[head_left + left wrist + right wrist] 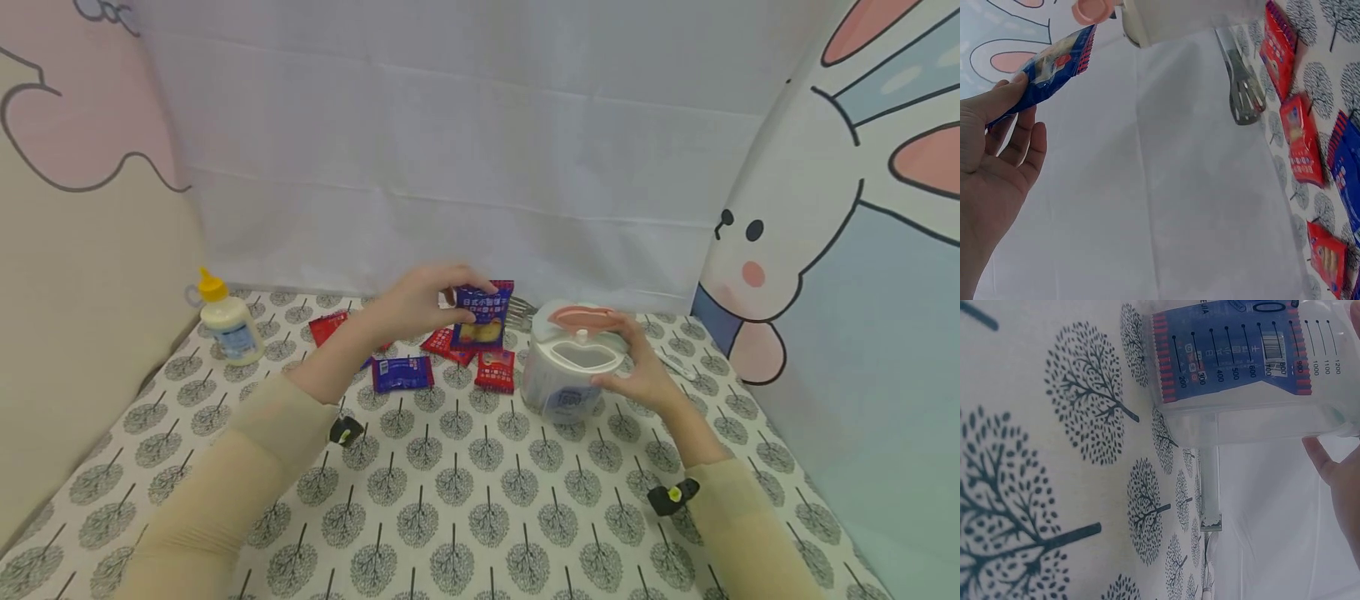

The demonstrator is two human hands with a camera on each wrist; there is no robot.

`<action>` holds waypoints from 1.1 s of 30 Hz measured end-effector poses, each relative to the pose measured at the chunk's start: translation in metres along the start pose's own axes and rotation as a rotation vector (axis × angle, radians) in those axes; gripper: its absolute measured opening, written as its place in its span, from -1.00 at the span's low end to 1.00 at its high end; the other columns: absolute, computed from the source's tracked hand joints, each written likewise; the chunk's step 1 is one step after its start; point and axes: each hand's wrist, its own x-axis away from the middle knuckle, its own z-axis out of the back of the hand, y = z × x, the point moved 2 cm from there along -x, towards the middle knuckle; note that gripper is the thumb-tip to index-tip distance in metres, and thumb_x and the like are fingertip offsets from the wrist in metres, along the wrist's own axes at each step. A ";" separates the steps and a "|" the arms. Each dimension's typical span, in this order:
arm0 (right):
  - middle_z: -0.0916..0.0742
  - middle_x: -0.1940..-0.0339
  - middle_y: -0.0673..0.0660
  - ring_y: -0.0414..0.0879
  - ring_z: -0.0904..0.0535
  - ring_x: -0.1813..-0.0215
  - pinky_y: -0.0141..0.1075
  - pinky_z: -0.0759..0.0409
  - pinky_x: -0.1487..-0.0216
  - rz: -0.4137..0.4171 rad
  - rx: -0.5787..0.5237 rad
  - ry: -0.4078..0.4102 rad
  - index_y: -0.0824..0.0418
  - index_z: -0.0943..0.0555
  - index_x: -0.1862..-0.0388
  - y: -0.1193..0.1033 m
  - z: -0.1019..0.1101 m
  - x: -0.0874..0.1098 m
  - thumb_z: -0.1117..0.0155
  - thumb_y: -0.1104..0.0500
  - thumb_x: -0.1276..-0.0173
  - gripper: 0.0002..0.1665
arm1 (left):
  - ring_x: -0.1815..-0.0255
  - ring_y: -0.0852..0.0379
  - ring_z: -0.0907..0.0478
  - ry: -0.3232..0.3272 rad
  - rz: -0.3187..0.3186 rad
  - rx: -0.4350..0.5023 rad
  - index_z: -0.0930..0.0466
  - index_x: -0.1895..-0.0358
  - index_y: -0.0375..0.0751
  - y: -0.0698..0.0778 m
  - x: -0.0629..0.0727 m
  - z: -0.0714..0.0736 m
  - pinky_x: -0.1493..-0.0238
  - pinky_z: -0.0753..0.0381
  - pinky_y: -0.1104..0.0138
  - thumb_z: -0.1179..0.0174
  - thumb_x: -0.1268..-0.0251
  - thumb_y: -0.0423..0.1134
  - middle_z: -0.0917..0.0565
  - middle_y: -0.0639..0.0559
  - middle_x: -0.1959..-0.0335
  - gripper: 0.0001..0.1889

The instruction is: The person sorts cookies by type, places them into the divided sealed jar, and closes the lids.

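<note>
My left hand (420, 304) pinches a blue snack packet (483, 317) between thumb and fingers, above the table and left of the container. The left wrist view shows this packet (1060, 62) tilted, clear of the table. My right hand (645, 371) grips the rim of a clear plastic storage container (562, 392) with a white top. Its lid flap with a coral inset (581, 318) is raised, and an opening shows in front of it. Through the wall with printed measuring marks, the right wrist view shows a blue packet (1229, 356) inside the container (1241, 422).
Several red and blue packets, among them a blue one (402, 374) and a red one (495, 371), lie left of the container. A slotted metal utensil (1247, 97) is behind. A yellow-capped bottle (232, 329) stands far left; a white handle (675, 364) lies to the right.
</note>
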 end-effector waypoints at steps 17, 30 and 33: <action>-0.33 -0.31 -0.25 -0.32 -0.23 -0.30 0.32 -0.05 -0.33 0.044 -0.041 0.016 0.27 -0.04 -0.40 0.000 0.000 0.000 -0.46 0.49 0.18 0.17 | 0.09 0.22 -0.53 0.226 -0.103 0.232 -0.57 -0.09 -0.12 0.026 -0.064 -0.044 0.15 -0.60 0.45 -0.29 -0.13 -0.40 -0.60 0.02 -0.05 -0.60; -0.25 -0.36 0.47 0.43 -0.11 -0.37 0.36 0.00 -0.33 0.002 -0.043 -0.011 0.32 0.01 -0.38 -0.002 -0.006 -0.002 -0.47 0.43 0.11 0.14 | 0.28 0.25 -0.53 0.336 -0.191 0.267 -0.61 0.03 -0.21 0.025 -0.072 -0.100 0.30 -0.59 0.48 -0.32 -0.08 -0.46 -0.66 -0.03 0.08 -0.66; -0.27 -0.35 0.44 0.38 -0.13 -0.37 0.35 0.02 -0.35 0.010 -0.040 -0.010 0.33 0.01 -0.38 -0.001 -0.007 -0.003 -0.49 0.41 0.12 0.16 | 0.29 0.27 -0.52 0.310 -0.193 0.200 -0.61 0.03 -0.17 0.023 -0.068 -0.109 0.29 -0.56 0.53 -0.32 -0.06 -0.45 -0.66 0.00 0.09 -0.65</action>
